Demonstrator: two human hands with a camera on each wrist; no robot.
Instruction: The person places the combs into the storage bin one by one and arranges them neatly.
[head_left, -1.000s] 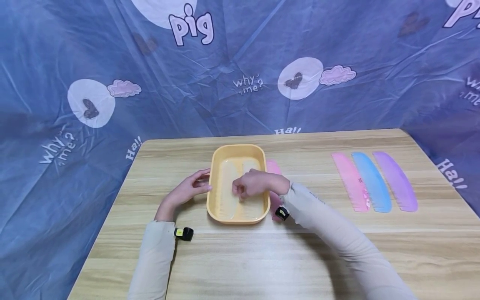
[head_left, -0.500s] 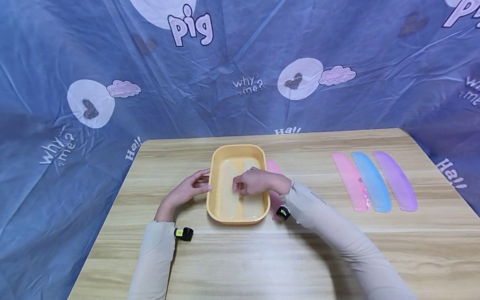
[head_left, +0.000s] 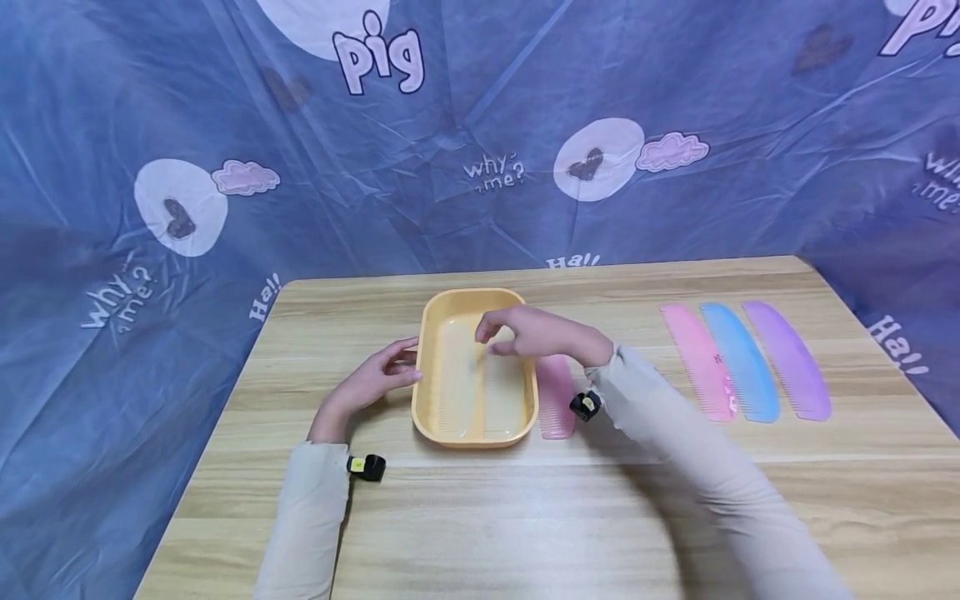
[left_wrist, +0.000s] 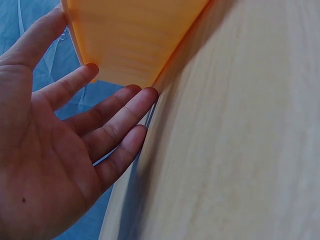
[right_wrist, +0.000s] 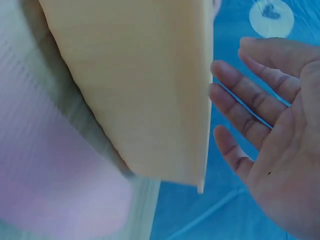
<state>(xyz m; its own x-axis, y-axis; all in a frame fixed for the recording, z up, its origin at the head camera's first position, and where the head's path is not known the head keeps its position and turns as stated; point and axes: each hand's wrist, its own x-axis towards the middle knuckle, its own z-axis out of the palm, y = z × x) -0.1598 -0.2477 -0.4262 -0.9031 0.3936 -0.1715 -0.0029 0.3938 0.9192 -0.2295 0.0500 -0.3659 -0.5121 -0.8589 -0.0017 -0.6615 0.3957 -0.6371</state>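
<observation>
A yellow tray (head_left: 477, 442) stands on the table. Two pale translucent combs lie side by side inside it, a left one (head_left: 456, 383) and a right one (head_left: 504, 404). My left hand (head_left: 378, 373) rests at the tray's left wall; its thumb and relaxed fingers (left_wrist: 117, 117) touch the outer side and rim. Above the tray's right half hovers my right hand (head_left: 540, 333), fingers loosely bent and nothing between them. In the right wrist view, that hand (right_wrist: 280, 115) is higher than the tray wall (right_wrist: 135, 90). Its forearm partly covers a pink comb (head_left: 556, 408) just right of the tray.
On the table's right side, a pink comb (head_left: 697, 362), a blue comb (head_left: 740, 362) and a purple comb (head_left: 787, 362) lie in a row. A printed blue cloth (head_left: 450, 217) hangs behind the wooden table (head_left: 480, 517).
My right hand has risen off the right pale comb, its fingers have spread, and it has shifted right and away from me. My left hand stays at the tray.
</observation>
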